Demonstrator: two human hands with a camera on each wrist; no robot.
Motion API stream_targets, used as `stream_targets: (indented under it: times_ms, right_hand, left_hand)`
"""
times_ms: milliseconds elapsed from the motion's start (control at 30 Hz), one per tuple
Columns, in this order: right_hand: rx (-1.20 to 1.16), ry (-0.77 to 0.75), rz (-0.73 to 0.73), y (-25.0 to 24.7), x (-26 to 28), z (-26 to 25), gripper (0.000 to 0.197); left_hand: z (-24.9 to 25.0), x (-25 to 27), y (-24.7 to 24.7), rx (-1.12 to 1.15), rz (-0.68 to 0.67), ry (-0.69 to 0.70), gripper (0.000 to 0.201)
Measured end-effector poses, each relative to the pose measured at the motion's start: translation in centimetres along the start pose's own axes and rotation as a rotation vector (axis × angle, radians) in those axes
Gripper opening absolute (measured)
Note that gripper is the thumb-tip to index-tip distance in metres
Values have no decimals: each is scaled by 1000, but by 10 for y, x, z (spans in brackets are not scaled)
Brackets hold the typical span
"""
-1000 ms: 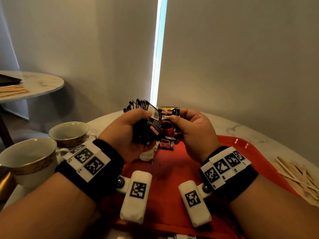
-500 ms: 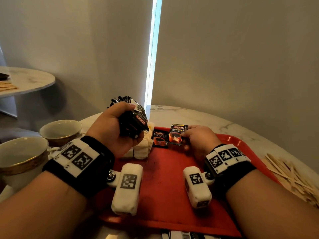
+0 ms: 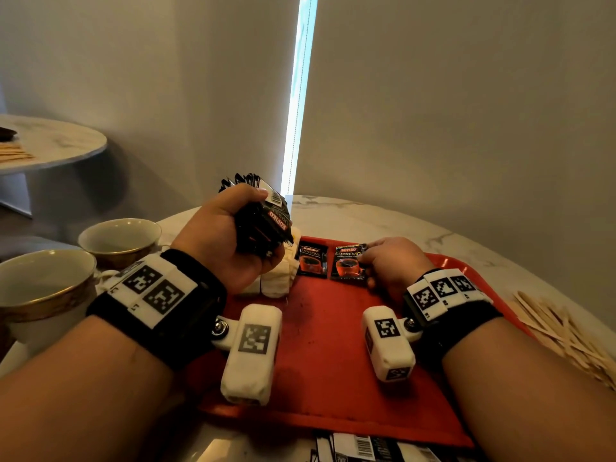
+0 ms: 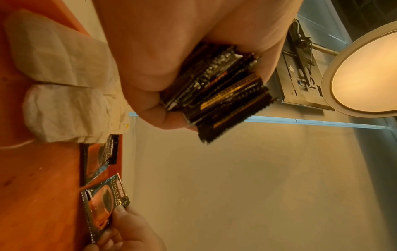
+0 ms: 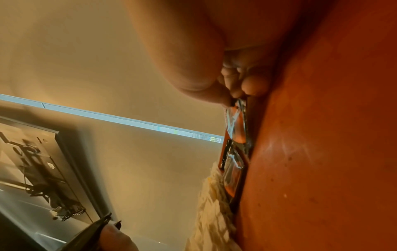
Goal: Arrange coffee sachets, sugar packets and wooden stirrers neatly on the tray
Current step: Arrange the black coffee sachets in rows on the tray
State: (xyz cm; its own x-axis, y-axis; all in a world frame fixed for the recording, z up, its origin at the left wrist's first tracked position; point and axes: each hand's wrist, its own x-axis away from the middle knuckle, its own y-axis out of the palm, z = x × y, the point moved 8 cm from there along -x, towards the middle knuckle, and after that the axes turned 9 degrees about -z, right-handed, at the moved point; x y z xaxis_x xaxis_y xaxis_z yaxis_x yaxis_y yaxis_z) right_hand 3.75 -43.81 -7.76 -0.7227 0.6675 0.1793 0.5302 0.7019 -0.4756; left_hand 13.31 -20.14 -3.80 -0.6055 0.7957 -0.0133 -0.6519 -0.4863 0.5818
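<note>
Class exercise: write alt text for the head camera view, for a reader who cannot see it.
A person's right hand pinches a coffee sachet at the far edge of a red tray, beside another sachet and white sugar packets. The left hand grips a stack of sachets. Wooden stirrers lie on the table to the right.
</note>
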Motion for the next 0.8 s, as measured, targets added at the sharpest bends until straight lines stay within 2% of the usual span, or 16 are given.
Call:
stream_targets:
  times_ms: [100, 233, 367, 433, 600, 733, 800]
  right_hand:
    - [-34, 16, -34, 2, 1, 2, 5]
    - [-93, -12, -46, 5, 1, -1, 4]
    - [-78, -18, -40, 5, -1, -2, 8]
    - [-50, -19, -39, 6, -1, -3, 10]
    - [37, -43, -62, 10, 0, -7, 16]
    - [27, -58, -61, 10, 2, -9, 12]
    - [28, -72, -74, 11, 2, -9, 8]
  left_hand:
    - [0, 0, -1, 8, 3, 3, 56]
    - [-1, 0, 0, -5, 0, 4, 68]
    - [-3, -1, 0, -8, 7, 2, 53]
    - [-3, -1, 0, -15, 17, 1, 52]
    - [-5, -1, 1, -16, 16, 2, 57]
    - [-4, 0, 1, -15, 3, -1, 68]
    - [-5, -1, 2, -18, -4, -4, 67]
